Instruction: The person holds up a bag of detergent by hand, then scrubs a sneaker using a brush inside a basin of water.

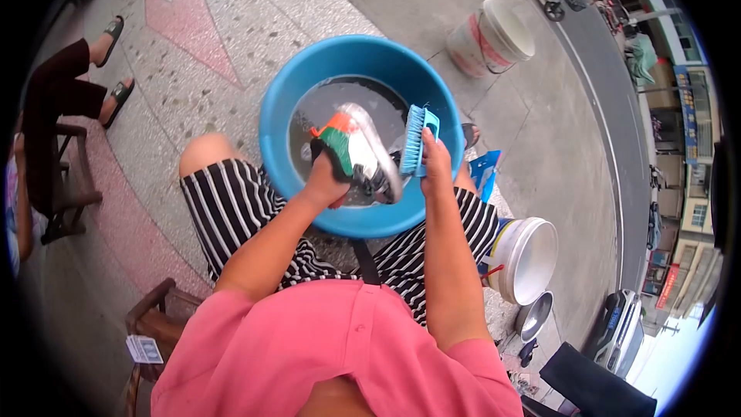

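A blue plastic basin (279, 100) stands between my knees with murky grey water (309, 100) in the bottom. My left hand (328, 181) grips a sneaker (361, 147) over the basin; its upper shows white, green, orange and black, and the pale sole faces right. My fingers are partly hidden behind the shoe. In my right hand (437, 162) is a blue scrub brush (417, 139), held upright with its bristles facing left, toward the sole. A narrow gap seems to lie between bristles and sole, though the lower end is hard to make out.
A white bucket (471, 46) stands beyond the basin at upper right. Another white bucket (532, 261) and a metal bowl (534, 316) are by my right side. At left, a person in dark trousers (65, 85) sits on a wooden chair (73, 201). A road with vehicles lies far right.
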Available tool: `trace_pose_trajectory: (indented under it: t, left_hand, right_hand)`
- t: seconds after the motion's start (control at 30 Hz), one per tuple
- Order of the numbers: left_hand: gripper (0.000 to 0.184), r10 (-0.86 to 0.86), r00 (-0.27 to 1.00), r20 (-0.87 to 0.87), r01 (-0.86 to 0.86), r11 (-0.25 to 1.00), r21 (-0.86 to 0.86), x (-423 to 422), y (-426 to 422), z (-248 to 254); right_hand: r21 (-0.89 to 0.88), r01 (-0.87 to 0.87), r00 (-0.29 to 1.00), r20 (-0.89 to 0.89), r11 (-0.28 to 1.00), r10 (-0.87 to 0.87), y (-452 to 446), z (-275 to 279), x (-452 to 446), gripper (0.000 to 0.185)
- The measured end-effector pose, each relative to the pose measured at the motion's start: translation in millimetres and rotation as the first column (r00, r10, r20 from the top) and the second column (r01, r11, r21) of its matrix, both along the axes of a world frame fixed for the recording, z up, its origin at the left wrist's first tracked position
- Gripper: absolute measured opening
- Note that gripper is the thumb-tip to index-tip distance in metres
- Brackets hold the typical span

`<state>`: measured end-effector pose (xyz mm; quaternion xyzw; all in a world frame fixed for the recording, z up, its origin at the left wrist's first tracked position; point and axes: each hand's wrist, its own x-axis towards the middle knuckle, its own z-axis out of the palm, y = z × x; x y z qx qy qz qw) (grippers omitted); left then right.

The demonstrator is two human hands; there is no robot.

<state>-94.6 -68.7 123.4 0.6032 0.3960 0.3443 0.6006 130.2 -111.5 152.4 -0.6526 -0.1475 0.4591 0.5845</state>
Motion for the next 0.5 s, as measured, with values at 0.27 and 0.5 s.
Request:
trace_pose_trajectory:
  t: [0.27,0.5]
  left_hand:
    - [0.051,-0.195,0.965,0.173,0.243,0.911,-0.333,5,13,-13]
    - [0.037,0.034,0.7,0.714,0.526,0.651,-0.547,-10,17,9]
  right_hand:
    - [0.186,-0.083,0.897,-0.414,0.979,0.154,-17,0,-6,0.044]
    - [0.103,-0.229,0.955,-0.169,0.968,0.244,-16,25,-5,0.031]
